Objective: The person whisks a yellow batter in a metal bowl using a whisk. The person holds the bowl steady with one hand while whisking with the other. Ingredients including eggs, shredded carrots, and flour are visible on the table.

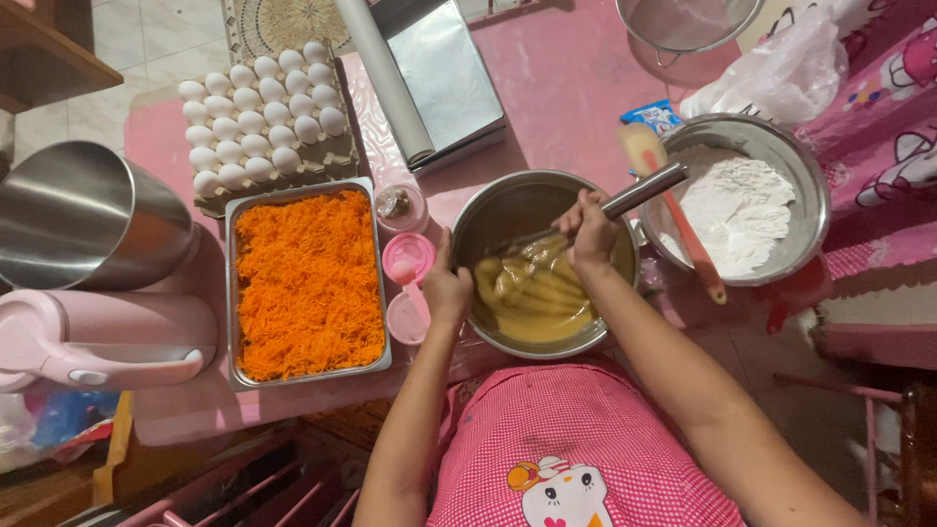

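Right hand [589, 230] grips a whisk [625, 200] in yellow batter [535, 293] — left hand [446, 288] clasps the steel bowl [488, 220] rim (near centre); grated carrot tray [307, 283] lies left.

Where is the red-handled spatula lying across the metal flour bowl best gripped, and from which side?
Probably by the red handle end of the red-handled spatula, coming from the near side. That end sticks out past the rim of the metal flour bowl, bare and free, while the pale blade rests on the far rim beside the whisk handle.
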